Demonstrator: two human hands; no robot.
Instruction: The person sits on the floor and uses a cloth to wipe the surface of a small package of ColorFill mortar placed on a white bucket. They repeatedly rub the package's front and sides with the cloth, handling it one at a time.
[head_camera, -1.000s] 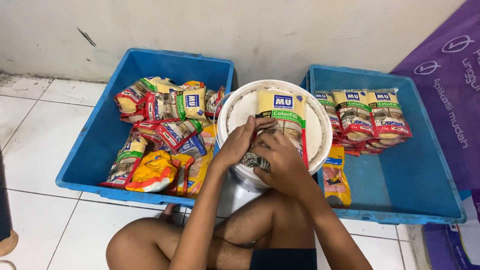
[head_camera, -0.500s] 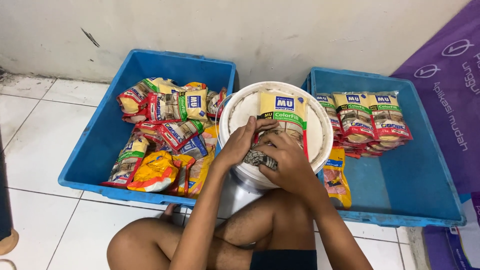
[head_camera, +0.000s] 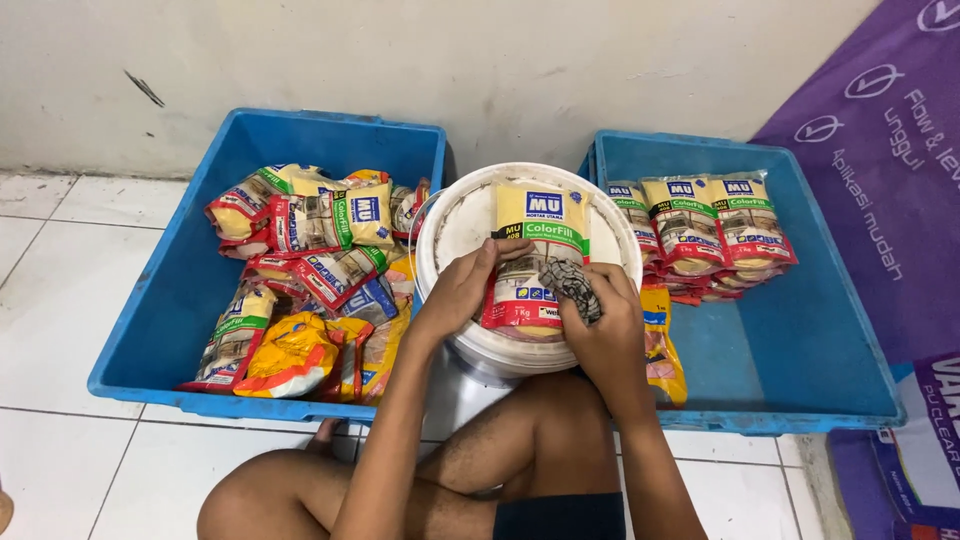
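A yellow, green and red powder pouch (head_camera: 541, 235) lies flat on top of a white bucket (head_camera: 455, 225) between two blue bins. My left hand (head_camera: 462, 288) grips the pouch's lower left edge. My right hand (head_camera: 600, 320) presses a dark patterned rag (head_camera: 572, 288) against the pouch's lower right part. Both forearms reach up from my folded legs at the bottom of the view.
The left blue bin (head_camera: 180, 290) holds several jumbled pouches (head_camera: 310, 270). The right blue bin (head_camera: 800, 350) holds pouches lined up in a row (head_camera: 715, 225) at its back, plus one yellow pouch (head_camera: 662, 345) by the bucket. A purple banner (head_camera: 880, 180) hangs on the right; white floor tiles lie on the left.
My right hand and the rag have shifted slightly to the right on the pouch. The left hand keeps its grip.
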